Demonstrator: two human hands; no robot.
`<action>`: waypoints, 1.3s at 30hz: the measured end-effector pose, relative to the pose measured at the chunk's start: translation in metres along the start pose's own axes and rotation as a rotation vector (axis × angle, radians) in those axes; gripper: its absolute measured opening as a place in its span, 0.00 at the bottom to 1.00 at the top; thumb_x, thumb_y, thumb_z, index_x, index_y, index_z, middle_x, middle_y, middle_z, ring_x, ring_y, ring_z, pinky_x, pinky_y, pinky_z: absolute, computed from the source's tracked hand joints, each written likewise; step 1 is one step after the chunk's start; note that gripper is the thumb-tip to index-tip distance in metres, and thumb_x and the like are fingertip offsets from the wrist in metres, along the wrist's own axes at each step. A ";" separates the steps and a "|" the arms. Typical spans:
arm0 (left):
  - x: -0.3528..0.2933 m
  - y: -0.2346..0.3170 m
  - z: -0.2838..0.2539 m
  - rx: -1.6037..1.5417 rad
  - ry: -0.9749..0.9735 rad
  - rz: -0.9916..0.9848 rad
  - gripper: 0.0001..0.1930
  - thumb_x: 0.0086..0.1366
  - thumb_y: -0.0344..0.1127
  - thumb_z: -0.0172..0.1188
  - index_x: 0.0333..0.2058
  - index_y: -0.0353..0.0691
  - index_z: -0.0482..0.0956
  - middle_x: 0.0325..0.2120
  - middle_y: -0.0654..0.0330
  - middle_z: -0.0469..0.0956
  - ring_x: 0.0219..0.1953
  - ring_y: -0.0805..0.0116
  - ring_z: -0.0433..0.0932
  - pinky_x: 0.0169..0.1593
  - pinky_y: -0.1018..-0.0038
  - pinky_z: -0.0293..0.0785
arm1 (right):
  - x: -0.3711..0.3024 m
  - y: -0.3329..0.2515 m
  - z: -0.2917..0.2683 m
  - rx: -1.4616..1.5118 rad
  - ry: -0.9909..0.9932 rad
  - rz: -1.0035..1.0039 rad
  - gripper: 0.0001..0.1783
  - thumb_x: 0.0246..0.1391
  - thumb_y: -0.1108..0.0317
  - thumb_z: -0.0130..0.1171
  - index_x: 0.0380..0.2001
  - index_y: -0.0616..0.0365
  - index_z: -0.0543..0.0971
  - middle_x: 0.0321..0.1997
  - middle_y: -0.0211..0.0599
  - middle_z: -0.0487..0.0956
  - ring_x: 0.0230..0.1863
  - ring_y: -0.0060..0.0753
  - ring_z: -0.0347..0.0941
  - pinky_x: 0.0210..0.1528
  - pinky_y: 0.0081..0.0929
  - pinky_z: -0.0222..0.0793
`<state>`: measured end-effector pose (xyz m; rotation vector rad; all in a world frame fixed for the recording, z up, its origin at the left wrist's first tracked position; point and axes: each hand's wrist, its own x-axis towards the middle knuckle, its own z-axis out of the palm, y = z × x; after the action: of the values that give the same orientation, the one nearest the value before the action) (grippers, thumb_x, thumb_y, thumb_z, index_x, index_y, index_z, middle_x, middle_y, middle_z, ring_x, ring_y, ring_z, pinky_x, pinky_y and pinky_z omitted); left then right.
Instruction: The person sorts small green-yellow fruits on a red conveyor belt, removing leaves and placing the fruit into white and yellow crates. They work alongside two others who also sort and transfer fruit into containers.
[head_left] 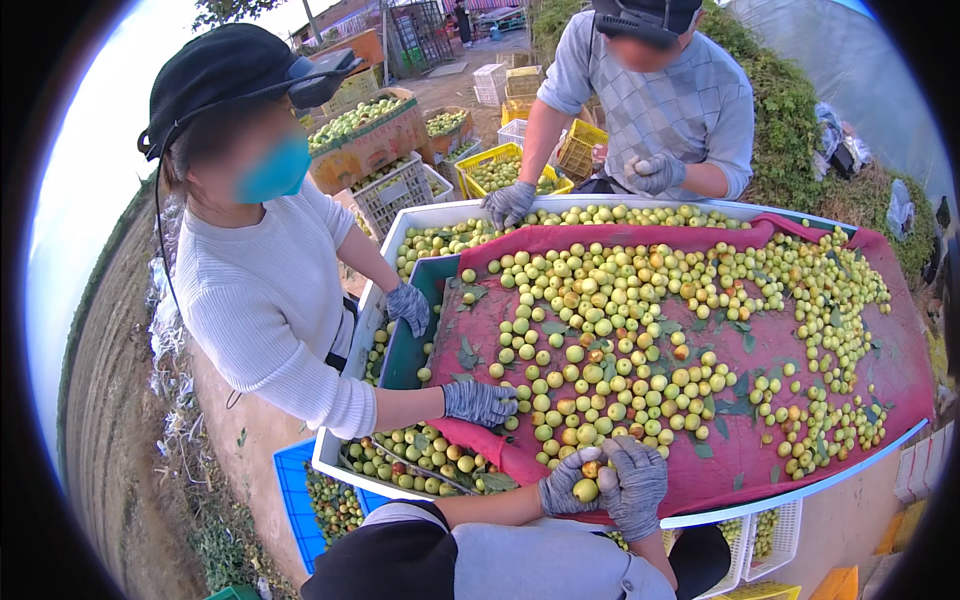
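Grey knit gloves cover both my hands at the near edge of the sorting table. My left hand (568,484) is closed around a couple of green-and-brown jujubes (586,490), which show between its fingers. Right beside it is my right hand (636,488), back upward and fingers bent inward; whatever lies under them is hidden. Just beyond both hands, many loose yellow-green jujubes (610,320), some with brown patches, are spread over the red cloth (720,465), with green leaves among them.
At the left, a masked co-worker's gloved hand (480,402) reaches onto the cloth. Another co-worker's gloved hand (510,204) rests at the far rim. More jujubes fill the white-edged trough (330,455). A blue crate (293,490) and white crates (785,540) stand below; a yellow crate (490,157) stands beyond.
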<state>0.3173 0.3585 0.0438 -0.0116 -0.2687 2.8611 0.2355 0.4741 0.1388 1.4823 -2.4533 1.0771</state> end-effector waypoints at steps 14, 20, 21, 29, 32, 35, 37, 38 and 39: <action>-0.303 0.018 0.050 0.345 0.084 1.030 0.21 0.69 0.48 0.50 0.59 0.56 0.70 0.59 0.64 0.70 0.67 0.61 0.58 0.65 0.58 0.64 | -0.044 0.121 -0.007 -0.417 -0.284 0.568 0.55 0.37 0.53 0.74 0.67 0.53 0.58 0.70 0.47 0.58 0.68 0.57 0.55 0.67 0.45 0.58; -0.510 -0.041 -0.014 0.378 0.362 1.630 0.24 0.69 0.42 0.48 0.62 0.45 0.66 0.65 0.53 0.61 0.69 0.46 0.52 0.68 0.50 0.58 | -0.041 0.151 -0.013 -0.243 -0.605 0.735 0.65 0.32 0.52 0.78 0.70 0.53 0.49 0.69 0.55 0.58 0.67 0.57 0.59 0.67 0.42 0.60; -0.545 -0.046 -0.033 0.253 0.514 1.750 0.23 0.68 0.44 0.50 0.59 0.44 0.70 0.60 0.53 0.68 0.66 0.46 0.59 0.69 0.48 0.57 | -0.038 0.147 -0.006 -0.226 -0.622 0.716 0.66 0.31 0.52 0.78 0.70 0.54 0.49 0.68 0.56 0.58 0.67 0.56 0.59 0.67 0.41 0.60; -0.689 -0.060 -0.191 1.003 2.343 0.443 0.21 0.67 0.53 0.51 0.44 0.41 0.79 0.35 0.55 0.82 0.39 0.53 0.80 0.44 0.56 0.74 | 0.010 0.078 0.090 -0.127 -0.739 0.655 0.69 0.36 0.55 0.74 0.69 0.70 0.38 0.71 0.62 0.51 0.66 0.54 0.63 0.67 0.35 0.61; -0.605 -0.032 -0.180 1.590 2.145 -0.458 0.20 0.67 0.51 0.53 0.43 0.40 0.79 0.32 0.54 0.83 0.36 0.51 0.81 0.41 0.57 0.75 | 0.021 0.065 0.105 0.047 -0.669 0.692 0.62 0.40 0.55 0.71 0.68 0.71 0.43 0.69 0.63 0.57 0.65 0.54 0.64 0.66 0.38 0.61; -0.454 0.015 -0.125 2.007 1.459 -0.941 0.18 0.66 0.49 0.54 0.42 0.40 0.79 0.31 0.53 0.82 0.35 0.50 0.81 0.40 0.56 0.75 | 0.019 0.065 0.096 0.275 -0.766 0.530 0.52 0.47 0.55 0.67 0.69 0.57 0.51 0.66 0.58 0.63 0.65 0.54 0.63 0.65 0.41 0.62; -0.367 0.027 -0.055 2.197 1.078 -1.084 0.17 0.65 0.47 0.55 0.42 0.40 0.79 0.30 0.52 0.82 0.34 0.49 0.80 0.40 0.56 0.75 | 0.012 0.072 0.074 0.268 -0.509 0.422 0.47 0.50 0.57 0.65 0.68 0.56 0.53 0.65 0.55 0.65 0.65 0.53 0.63 0.65 0.41 0.62; -0.326 0.029 -0.014 2.291 0.968 -1.046 0.16 0.65 0.46 0.56 0.41 0.40 0.79 0.30 0.52 0.82 0.34 0.49 0.80 0.40 0.56 0.75 | 0.001 0.085 0.050 0.237 -0.380 0.412 0.45 0.51 0.58 0.64 0.68 0.55 0.55 0.65 0.54 0.66 0.65 0.52 0.63 0.65 0.41 0.62; -0.288 0.029 0.028 2.397 0.907 -0.939 0.16 0.64 0.46 0.56 0.41 0.40 0.79 0.29 0.52 0.82 0.34 0.48 0.80 0.39 0.56 0.75 | -0.010 0.095 0.029 0.068 -0.308 0.449 0.42 0.52 0.60 0.62 0.68 0.55 0.56 0.64 0.51 0.66 0.65 0.51 0.63 0.65 0.40 0.61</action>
<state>0.5860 0.2495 0.0613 -0.4461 2.2111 0.5977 0.1724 0.4910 0.0634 1.2194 -3.1010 1.0678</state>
